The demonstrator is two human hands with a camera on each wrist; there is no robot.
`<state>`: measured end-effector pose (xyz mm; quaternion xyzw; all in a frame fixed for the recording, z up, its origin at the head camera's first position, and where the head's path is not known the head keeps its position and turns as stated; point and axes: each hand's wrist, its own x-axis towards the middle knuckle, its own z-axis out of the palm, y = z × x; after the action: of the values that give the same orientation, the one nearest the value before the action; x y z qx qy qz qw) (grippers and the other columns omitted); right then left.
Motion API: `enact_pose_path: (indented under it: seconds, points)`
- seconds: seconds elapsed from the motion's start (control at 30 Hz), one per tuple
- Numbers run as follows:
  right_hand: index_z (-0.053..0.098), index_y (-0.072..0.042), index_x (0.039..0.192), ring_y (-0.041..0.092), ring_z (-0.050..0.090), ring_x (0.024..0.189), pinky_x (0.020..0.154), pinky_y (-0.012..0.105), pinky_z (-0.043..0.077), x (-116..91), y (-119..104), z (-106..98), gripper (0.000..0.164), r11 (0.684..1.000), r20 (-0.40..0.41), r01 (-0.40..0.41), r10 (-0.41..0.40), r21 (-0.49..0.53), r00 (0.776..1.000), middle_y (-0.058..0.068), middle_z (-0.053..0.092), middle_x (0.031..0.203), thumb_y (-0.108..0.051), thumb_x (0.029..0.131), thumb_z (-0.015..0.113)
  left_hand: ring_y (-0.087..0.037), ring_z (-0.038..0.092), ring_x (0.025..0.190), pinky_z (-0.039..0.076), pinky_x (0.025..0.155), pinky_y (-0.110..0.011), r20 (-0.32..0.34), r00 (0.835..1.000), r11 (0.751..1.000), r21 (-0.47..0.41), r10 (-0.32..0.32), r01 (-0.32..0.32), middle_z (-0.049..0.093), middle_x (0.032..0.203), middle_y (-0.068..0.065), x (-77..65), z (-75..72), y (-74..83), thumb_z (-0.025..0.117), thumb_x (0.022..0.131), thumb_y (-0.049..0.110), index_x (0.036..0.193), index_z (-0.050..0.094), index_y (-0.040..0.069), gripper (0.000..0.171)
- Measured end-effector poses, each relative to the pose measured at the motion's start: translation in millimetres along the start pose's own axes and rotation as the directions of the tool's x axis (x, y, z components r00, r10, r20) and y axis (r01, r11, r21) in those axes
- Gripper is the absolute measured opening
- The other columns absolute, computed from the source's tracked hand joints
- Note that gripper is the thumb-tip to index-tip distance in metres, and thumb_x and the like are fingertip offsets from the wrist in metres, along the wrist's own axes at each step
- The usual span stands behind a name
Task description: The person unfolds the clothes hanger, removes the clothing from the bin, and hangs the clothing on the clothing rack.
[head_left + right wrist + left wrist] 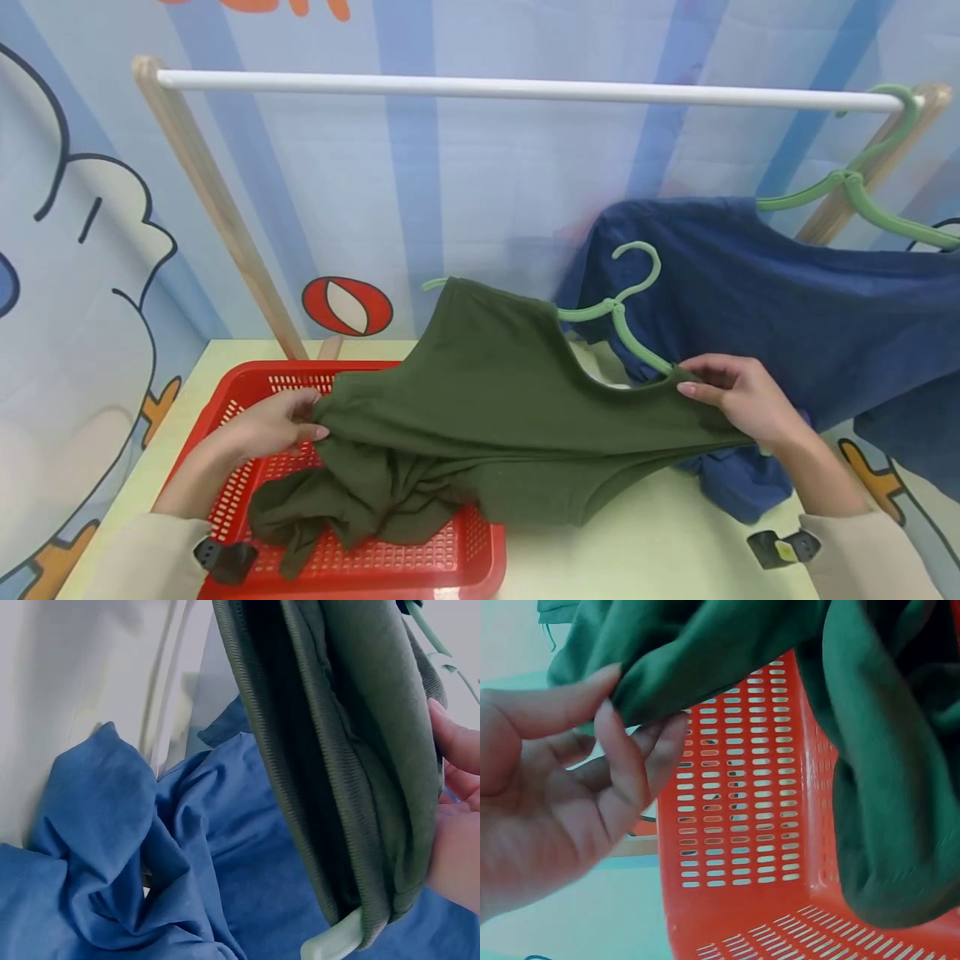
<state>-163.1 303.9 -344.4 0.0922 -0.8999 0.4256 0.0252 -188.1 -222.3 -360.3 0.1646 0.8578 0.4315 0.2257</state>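
A dark green shirt (495,375) stretches between my two hands, its lower part bunched over the red basket. Inside its neckline sits a light green hanger (637,337), hook upward; one hanger tip shows beyond the left shoulder. My left hand (273,423) pinches the shirt's left edge between thumb and fingers, also plain in the left wrist view. With thumb and fingers, my right hand (742,396) grips the right shoulder over the hanger arm. In the right wrist view, the other hanger end (334,939) pokes out of the shirt's opening.
A blue shirt (712,275) hangs on another green hanger (885,212) at the right end of the white rail (525,87). Wooden posts (217,200) support the rail. The red basket (495,558) stands on the pale table (637,550) at the left.
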Motion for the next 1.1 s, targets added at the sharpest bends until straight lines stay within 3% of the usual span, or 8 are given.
enact_pose_path:
  seconds: [0.1, 0.23, 0.33, 0.5, 0.6, 0.7, 0.87, 1.1]
  points:
    - [0.061, 0.005, 0.108, 0.009, 0.059, 0.072, 0.059, 0.026, 0.048, 0, 2, 1, 0.027, 1.0, -0.003, -0.008, 0.008, 0.002, 1.0, 0.002, 0.064, 0.089, -0.012, 0.086, 0.063, -0.025, 0.057, 0.087, 0.052, 0.07, -0.039, -0.003, 1.0, 0.989, -0.149, 0.018, -0.018, 0.056, 0.102, -0.017, 0.8, 0.0, -2.5, 0.052, 0.09, 0.001, 0.112, 0.044, -0.007, 0.024]
    - [0.061, 0.005, 0.107, 0.009, 0.059, 0.072, 0.058, 0.025, 0.048, -1, 4, 4, 0.026, 1.0, -0.006, 0.001, -0.001, 0.012, 1.0, 0.001, 0.064, 0.088, -0.011, 0.086, 0.063, -0.03, 0.059, 0.093, 0.051, 0.075, -0.044, -0.003, 1.0, 0.939, -0.344, 0.008, -0.009, 0.048, 0.104, -0.023, 2.5, 2.4, -6.1, 0.046, 0.093, -0.001, 0.114, 0.038, -0.005, 0.022]
    - [0.062, 0.004, 0.106, 0.009, 0.058, 0.071, 0.058, 0.025, 0.047, -2, 5, 6, 0.024, 1.0, -0.011, 0.025, -0.025, 0.005, 1.0, 0.001, 0.064, 0.088, -0.009, 0.086, 0.063, -0.031, 0.059, 0.092, 0.051, 0.072, -0.045, -0.001, 1.0, 0.924, -0.382, -0.007, 0.006, 0.046, 0.102, -0.024, 3.1, 3.7, -7.1, 0.047, 0.093, -0.001, 0.114, 0.038, -0.003, 0.022]
    - [0.062, 0.003, 0.105, 0.01, 0.059, 0.07, 0.057, 0.025, 0.048, -3, 2, -2, 0.023, 0.998, -0.018, 0.047, -0.048, -0.035, 0.999, 0.003, 0.064, 0.089, -0.01, 0.086, 0.063, -0.027, 0.06, 0.074, 0.053, 0.063, -0.038, -0.048, 0.999, 0.975, -0.224, -0.01, -0.001, 0.056, 0.095, -0.018, 0.2, -1.4, 3.2, 0.052, 0.091, 0.004, 0.116, 0.042, 0.002, 0.027]
    - [0.062, 0.003, 0.105, 0.011, 0.06, 0.068, 0.055, 0.026, 0.048, -1, -5, -15, 0.023, 0.997, -0.029, 0.052, -0.054, -0.06, 0.998, 0.001, 0.065, 0.087, -0.012, 0.087, 0.063, -0.023, 0.059, 0.068, 0.051, 0.059, -0.033, -0.131, 0.99, 0.994, -0.091, 0.053, -0.066, 0.06, 0.092, -0.015, -3.3, -8.5, 18.1, 0.053, 0.091, 0.006, 0.121, 0.043, 0.002, 0.032]
    - [0.061, 0.003, 0.106, 0.012, 0.06, 0.066, 0.053, 0.027, 0.047, 3, -13, -34, 0.023, 0.993, -0.053, 0.051, -0.057, -0.104, 0.997, -0.004, 0.065, 0.085, -0.012, 0.088, 0.062, -0.019, 0.057, 0.066, 0.049, 0.058, -0.03, -0.244, 0.962, 0.992, 0.043, 0.126, -0.119, 0.06, 0.09, -0.013, -9.1, -17.5, 39.8, 0.052, 0.093, 0.011, 0.122, 0.044, 0.001, 0.031]
    - [0.061, 0.0, 0.107, 0.014, 0.059, 0.061, 0.049, 0.028, 0.046, 6, -27, -63, 0.023, 0.983, -0.093, 0.039, -0.056, -0.177, 0.994, -0.006, 0.064, 0.08, -0.015, 0.089, 0.06, -0.014, 0.058, 0.074, 0.05, 0.062, -0.027, -0.364, 0.914, 0.983, 0.11, 0.178, -0.147, 0.061, 0.095, -0.012, -21.1, -32.1, 72.0, 0.053, 0.093, 0.024, 0.118, 0.051, 0.003, 0.033]
    - [0.061, 0.0, 0.108, 0.011, 0.059, 0.066, 0.052, 0.027, 0.047, 2, -23, -65, 0.025, 0.973, -0.077, 0.036, -0.055, -0.23, 0.995, -0.004, 0.063, 0.086, -0.016, 0.09, 0.059, -0.021, 0.06, 0.089, 0.051, 0.073, -0.032, -0.219, 0.968, 0.989, 0.111, 0.12, -0.098, 0.06, 0.108, -0.015, -17.3, -26.7, 65.1, 0.067, 0.084, 0.026, 0.12, 0.052, -0.003, 0.05]
